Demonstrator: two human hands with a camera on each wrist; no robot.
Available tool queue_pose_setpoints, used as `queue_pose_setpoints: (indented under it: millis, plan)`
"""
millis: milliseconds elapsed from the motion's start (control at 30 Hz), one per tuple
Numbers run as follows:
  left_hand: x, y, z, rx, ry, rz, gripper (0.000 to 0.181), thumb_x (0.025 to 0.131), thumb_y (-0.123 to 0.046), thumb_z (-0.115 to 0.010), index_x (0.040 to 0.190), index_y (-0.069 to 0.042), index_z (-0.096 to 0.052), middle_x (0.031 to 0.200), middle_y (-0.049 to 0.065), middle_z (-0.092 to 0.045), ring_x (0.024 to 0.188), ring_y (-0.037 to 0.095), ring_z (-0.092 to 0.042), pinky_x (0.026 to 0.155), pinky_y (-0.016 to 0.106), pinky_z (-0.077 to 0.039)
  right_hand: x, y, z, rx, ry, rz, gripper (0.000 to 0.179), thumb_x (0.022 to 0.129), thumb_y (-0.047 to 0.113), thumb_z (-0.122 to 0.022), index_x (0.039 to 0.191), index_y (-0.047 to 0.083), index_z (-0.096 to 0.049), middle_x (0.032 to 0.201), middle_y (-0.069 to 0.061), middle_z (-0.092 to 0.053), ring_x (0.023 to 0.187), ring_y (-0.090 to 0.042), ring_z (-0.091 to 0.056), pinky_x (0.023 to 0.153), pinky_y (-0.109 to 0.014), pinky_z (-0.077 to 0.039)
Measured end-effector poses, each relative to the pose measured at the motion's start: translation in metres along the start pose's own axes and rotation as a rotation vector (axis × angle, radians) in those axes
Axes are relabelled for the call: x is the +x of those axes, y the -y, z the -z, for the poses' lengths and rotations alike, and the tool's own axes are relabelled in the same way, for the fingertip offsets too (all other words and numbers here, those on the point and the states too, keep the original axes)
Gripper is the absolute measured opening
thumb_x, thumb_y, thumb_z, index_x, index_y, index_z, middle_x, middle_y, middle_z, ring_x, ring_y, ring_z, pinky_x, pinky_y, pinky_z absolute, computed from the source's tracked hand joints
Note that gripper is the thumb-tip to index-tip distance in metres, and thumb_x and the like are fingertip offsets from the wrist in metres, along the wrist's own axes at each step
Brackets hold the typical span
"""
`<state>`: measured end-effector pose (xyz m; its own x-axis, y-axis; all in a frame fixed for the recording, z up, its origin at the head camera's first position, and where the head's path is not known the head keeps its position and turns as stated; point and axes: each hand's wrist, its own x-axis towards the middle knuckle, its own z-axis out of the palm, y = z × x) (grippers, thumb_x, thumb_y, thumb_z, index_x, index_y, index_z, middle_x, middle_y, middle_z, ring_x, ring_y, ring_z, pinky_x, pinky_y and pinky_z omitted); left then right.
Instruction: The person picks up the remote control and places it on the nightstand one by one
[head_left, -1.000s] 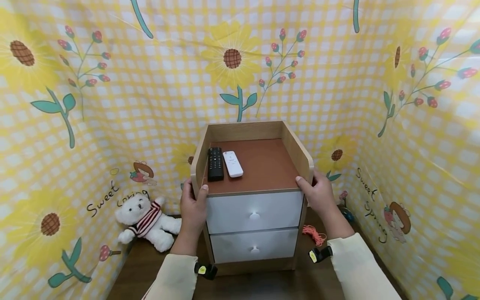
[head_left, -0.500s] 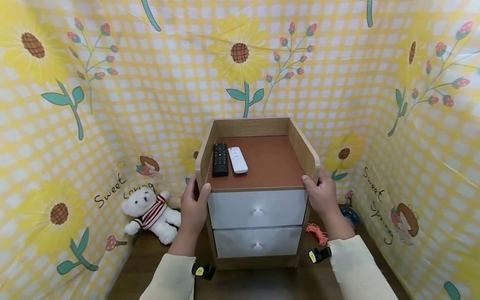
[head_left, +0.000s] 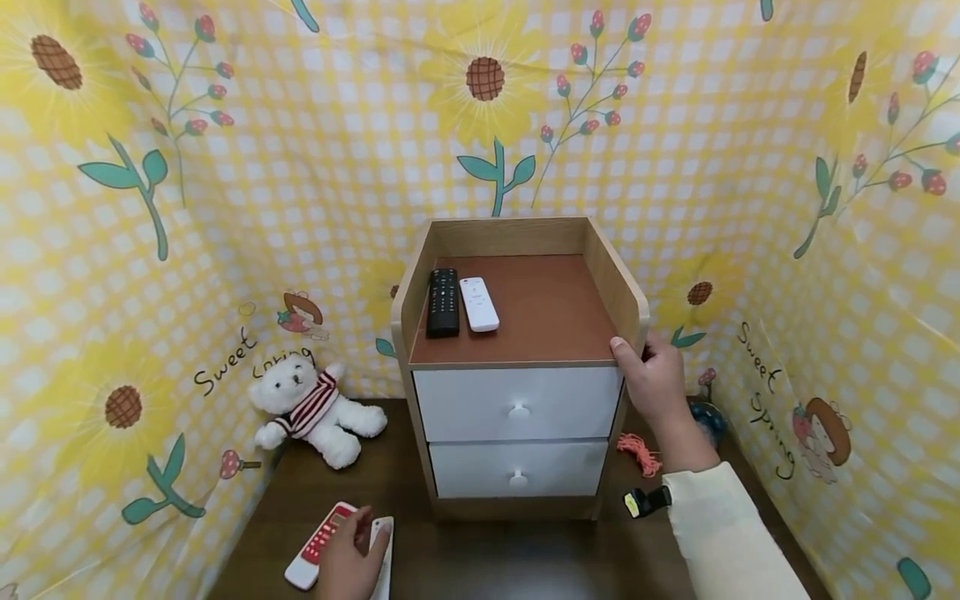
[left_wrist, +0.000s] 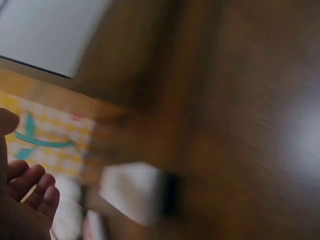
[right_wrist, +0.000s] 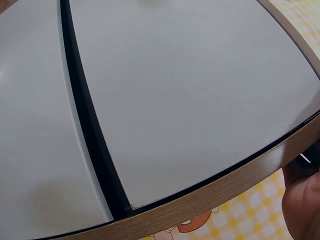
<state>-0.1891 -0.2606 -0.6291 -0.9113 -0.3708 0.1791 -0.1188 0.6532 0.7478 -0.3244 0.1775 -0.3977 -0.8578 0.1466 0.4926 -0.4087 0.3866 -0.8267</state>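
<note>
I see my right hand (head_left: 651,379) gripping the front right corner of the wooden nightstand (head_left: 517,367) — thumb on its rim. My left hand (head_left: 347,560) rests on a red-and-white remote (head_left: 318,546) on the dark floor (head_left: 525,558); its grip I cannot tell.

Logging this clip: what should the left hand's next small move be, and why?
Probably close the fingers around the red and white remote on the floor: the left hand rests on it, while the right hand grips the nightstand edge.
</note>
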Motion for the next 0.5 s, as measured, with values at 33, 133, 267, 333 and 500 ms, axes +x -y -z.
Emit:
queue_pose_setpoints:
  millis: [33, 133, 267, 333, 500]
  plan:
    - [-0.003, 0.009, -0.004, 0.043, -0.003, -0.004, 0.054, 0.099, -0.028, -0.079, 0.135, 0.01, -0.066, 0.125, 0.028, -0.074, 0.117, 0.045, -0.072, 0.102, 0.058, -0.056, 0.0, 0.0, 0.001, 0.001, -0.011, -0.002, 0.049, 0.104, 0.034, -0.067, 0.134, -0.003, -0.073, 0.132, -0.026, -0.075, 0.114, -0.043, -0.074, 0.098, -0.066, -0.058]
    - [-0.012, 0.028, -0.015, 0.136, -0.005, -0.001, 0.06, 0.093, -0.032, -0.083, 0.131, 0.011, -0.067, 0.121, 0.03, -0.072, 0.114, 0.048, -0.07, 0.099, 0.061, -0.054, 0.0, 0.002, 0.001, 0.015, -0.023, -0.012, 0.048, 0.103, 0.035, -0.068, 0.132, -0.003, -0.075, 0.131, -0.026, -0.075, 0.113, -0.043, -0.074, 0.097, -0.066, -0.059]
    - [-0.023, 0.044, -0.027, 0.214, -0.016, -0.012, 0.066, 0.086, -0.035, -0.088, 0.128, 0.012, -0.067, 0.119, 0.032, -0.07, 0.112, 0.05, -0.068, 0.098, 0.063, -0.052, -0.001, 0.004, 0.001, 0.038, -0.013, -0.027, 0.05, 0.102, 0.035, -0.07, 0.134, -0.003, -0.074, 0.135, -0.027, -0.073, 0.117, -0.046, -0.073, 0.1, -0.066, -0.057]
    - [-0.029, 0.048, -0.031, 0.246, -0.028, -0.006, 0.069, 0.082, -0.036, -0.091, 0.126, 0.012, -0.067, 0.117, 0.032, -0.069, 0.111, 0.051, -0.066, 0.098, 0.063, -0.051, -0.002, 0.005, 0.0, 0.045, -0.01, -0.029, 0.05, 0.102, 0.035, -0.071, 0.134, -0.003, -0.073, 0.136, -0.027, -0.073, 0.119, -0.046, -0.073, 0.101, -0.066, -0.057]
    - [-0.042, 0.051, -0.036, 0.326, -0.032, 0.08, 0.078, 0.076, -0.04, -0.093, 0.123, 0.015, -0.063, 0.112, 0.035, -0.065, 0.107, 0.053, -0.062, 0.096, 0.062, -0.048, -0.002, 0.004, -0.001, 0.059, -0.007, -0.028, 0.051, 0.102, 0.036, -0.071, 0.137, -0.002, -0.072, 0.138, -0.026, -0.072, 0.121, -0.045, -0.072, 0.102, -0.066, -0.056]
